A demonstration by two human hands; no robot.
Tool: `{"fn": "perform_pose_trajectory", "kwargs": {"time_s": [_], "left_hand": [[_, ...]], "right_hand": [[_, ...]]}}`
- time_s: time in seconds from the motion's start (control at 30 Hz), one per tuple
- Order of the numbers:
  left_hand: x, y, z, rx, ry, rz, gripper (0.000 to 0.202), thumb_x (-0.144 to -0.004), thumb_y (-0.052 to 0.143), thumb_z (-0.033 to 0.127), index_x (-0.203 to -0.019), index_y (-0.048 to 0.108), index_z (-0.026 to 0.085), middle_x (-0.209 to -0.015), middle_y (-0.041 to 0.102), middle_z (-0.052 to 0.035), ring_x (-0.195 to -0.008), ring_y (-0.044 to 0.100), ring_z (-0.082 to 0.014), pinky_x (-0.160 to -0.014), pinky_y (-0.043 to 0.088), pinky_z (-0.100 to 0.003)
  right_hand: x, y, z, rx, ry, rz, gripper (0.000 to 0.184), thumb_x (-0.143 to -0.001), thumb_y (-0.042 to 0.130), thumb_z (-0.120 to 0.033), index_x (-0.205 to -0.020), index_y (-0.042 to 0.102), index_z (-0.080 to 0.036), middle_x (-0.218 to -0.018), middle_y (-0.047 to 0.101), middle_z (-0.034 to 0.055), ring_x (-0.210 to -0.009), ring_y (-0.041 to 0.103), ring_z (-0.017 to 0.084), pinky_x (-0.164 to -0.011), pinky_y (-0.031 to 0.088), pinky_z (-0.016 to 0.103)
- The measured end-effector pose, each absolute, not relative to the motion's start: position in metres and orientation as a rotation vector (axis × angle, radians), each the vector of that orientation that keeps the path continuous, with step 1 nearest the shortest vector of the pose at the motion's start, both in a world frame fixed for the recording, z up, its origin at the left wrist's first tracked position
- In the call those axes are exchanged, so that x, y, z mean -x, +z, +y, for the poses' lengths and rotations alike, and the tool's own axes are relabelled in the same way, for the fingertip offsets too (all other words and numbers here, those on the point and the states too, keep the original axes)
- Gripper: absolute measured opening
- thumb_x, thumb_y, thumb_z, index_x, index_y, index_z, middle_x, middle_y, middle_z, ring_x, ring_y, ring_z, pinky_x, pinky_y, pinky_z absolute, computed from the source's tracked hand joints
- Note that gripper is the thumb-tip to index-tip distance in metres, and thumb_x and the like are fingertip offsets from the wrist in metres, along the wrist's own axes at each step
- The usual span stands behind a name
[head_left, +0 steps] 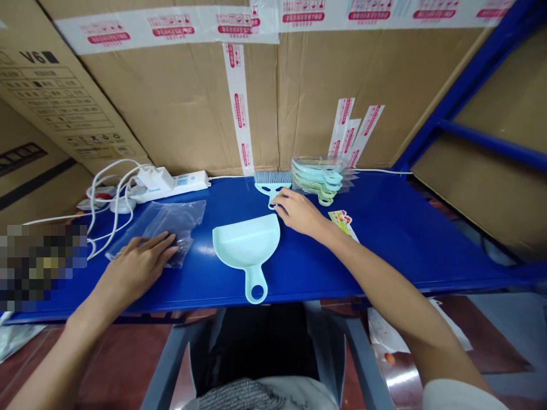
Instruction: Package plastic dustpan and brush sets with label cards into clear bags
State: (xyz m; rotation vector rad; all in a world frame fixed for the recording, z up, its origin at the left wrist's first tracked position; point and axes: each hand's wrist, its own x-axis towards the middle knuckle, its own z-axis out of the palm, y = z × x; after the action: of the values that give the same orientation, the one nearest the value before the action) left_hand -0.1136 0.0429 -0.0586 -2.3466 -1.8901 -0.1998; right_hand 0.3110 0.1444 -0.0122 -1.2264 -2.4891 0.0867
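My left hand (139,263) rests palm down on a clear plastic bag (177,219), fingers stretched out over the film. At the handle of a small light-blue hand brush (273,187) is my right hand (297,210), its fingers closed on the handle's end. The brush lies with its grey bristles pointing to the back wall. Between my hands a mint-green dustpan (245,242) lies on the blue table, its ringed handle towards me. Just right of my right hand is a colourful printed card (342,221), partly covered by my forearm.
Behind my right hand lies a stack of bagged blue and green dustpan sets (318,176). A white power strip (188,181) with tangled cables (115,199) occupies the back left. Cardboard boxes (183,108) wall in the blue table (397,228); a blue metal frame (482,142) stands right.
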Motion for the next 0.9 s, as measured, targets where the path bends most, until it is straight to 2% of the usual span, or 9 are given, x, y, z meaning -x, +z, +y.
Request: {"fn": "perform_pose_trajectory", "kwargs": {"time_s": [0.07, 0.17, 0.23, 0.4, 0.53, 0.63, 0.73, 0.8, 0.9], "left_hand": [[0.097, -0.046, 0.047, 2.274, -0.172, -1.854, 0.056, -0.108, 0.032, 0.052, -0.139, 0.068, 0.022, -0.144, 0.070, -0.0144, -0.130, 0.064, -0.0424, -0.111, 0.050, -0.061], [0.059, -0.027, 0.057, 2.312, -0.231, -1.730, 0.059, -0.109, 0.031, 0.053, -0.140, 0.067, 0.018, -0.141, 0.071, -0.0156, -0.130, 0.063, -0.0425, -0.107, 0.053, -0.061], [0.027, -0.021, 0.063, 2.475, -0.250, -1.637, 0.057, -0.109, 0.035, 0.053, -0.139, 0.069, 0.019, -0.138, 0.073, -0.0152, -0.129, 0.064, -0.0404, -0.104, 0.056, -0.056], [-0.027, -0.030, 0.079, 2.605, -0.080, -1.611, 0.041, -0.104, 0.050, 0.041, -0.136, 0.072, 0.027, -0.137, 0.071, -0.0153, -0.120, 0.066, -0.0412, -0.079, 0.062, -0.047], [-0.023, -0.036, 0.112, 2.688, -0.102, -1.561, 0.042, -0.100, 0.052, 0.024, -0.136, 0.073, 0.026, -0.139, 0.069, -0.0160, -0.119, 0.065, -0.0399, -0.090, 0.060, -0.052], [-0.012, -0.034, 0.139, 2.836, -0.214, -1.421, 0.048, -0.094, 0.048, 0.015, -0.132, 0.075, 0.026, -0.141, 0.069, -0.0138, -0.120, 0.067, -0.0354, -0.105, 0.054, -0.055], [-0.010, -0.032, 0.155, 3.008, -0.438, -1.272, 0.048, -0.091, 0.048, 0.015, -0.128, 0.077, 0.026, -0.139, 0.071, -0.0103, -0.124, 0.068, -0.0304, -0.114, 0.049, -0.052], [-0.012, -0.033, 0.158, 3.050, -0.653, -1.287, 0.042, -0.093, 0.050, 0.021, -0.125, 0.076, 0.026, -0.136, 0.072, -0.0091, -0.115, 0.071, -0.0262, -0.108, 0.055, -0.044], [-0.018, -0.040, 0.155, 2.867, -0.911, -1.523, 0.043, -0.092, 0.051, 0.022, -0.129, 0.072, 0.021, -0.134, 0.066, -0.0111, -0.079, 0.071, -0.0164, -0.086, 0.060, -0.035]], "right_hand": [[-0.313, -0.014, 0.150, 1.306, -0.067, -2.557, 0.041, -0.102, 0.053, -0.010, -0.136, 0.073, -0.020, -0.142, 0.062, 0.0150, -0.096, 0.072, 0.024, -0.078, 0.053, 0.036], [-0.311, -0.019, 0.159, 1.217, -0.292, -2.762, 0.054, -0.098, 0.053, -0.002, -0.145, 0.068, -0.026, -0.157, 0.055, 0.0146, -0.115, 0.069, 0.030, -0.077, 0.054, 0.037], [-0.306, -0.023, 0.165, 1.123, -0.423, -2.860, 0.049, -0.101, 0.051, -0.003, -0.142, 0.069, -0.022, -0.151, 0.061, 0.0157, -0.126, 0.064, 0.032, -0.082, 0.056, 0.039], [-0.301, -0.030, 0.173, 1.043, -0.544, -2.880, 0.037, -0.105, 0.052, -0.009, -0.136, 0.068, -0.020, -0.141, 0.069, 0.0154, -0.119, 0.068, 0.029, -0.085, 0.057, 0.038], [-0.314, -0.026, 0.179, 1.071, -0.381, -2.691, 0.035, -0.107, 0.049, -0.009, -0.132, 0.069, -0.021, -0.154, 0.061, 0.0154, -0.121, 0.069, 0.027, -0.091, 0.057, 0.037], [-0.328, -0.019, 0.185, 1.078, -0.230, -2.404, 0.037, -0.110, 0.039, -0.012, -0.131, 0.069, -0.019, -0.142, 0.069, 0.0148, -0.128, 0.067, 0.024, -0.106, 0.051, 0.037], [-0.340, -0.009, 0.187, 1.056, -0.162, -2.192, 0.036, -0.111, 0.037, -0.018, -0.127, 0.070, -0.019, -0.122, 0.076, 0.0132, -0.117, 0.071, 0.024, -0.105, 0.052, 0.038], [-0.345, -0.003, 0.183, 0.989, -0.129, -2.172, 0.034, -0.110, 0.040, -0.020, -0.122, 0.071, -0.021, -0.114, 0.076, 0.0120, -0.110, 0.071, 0.025, -0.100, 0.054, 0.039], [-0.342, 0.002, 0.167, 0.890, -0.187, -2.382, 0.035, -0.108, 0.040, -0.017, -0.118, 0.073, -0.019, -0.106, 0.074, 0.0124, -0.100, 0.070, 0.025, -0.091, 0.055, 0.037]]}}
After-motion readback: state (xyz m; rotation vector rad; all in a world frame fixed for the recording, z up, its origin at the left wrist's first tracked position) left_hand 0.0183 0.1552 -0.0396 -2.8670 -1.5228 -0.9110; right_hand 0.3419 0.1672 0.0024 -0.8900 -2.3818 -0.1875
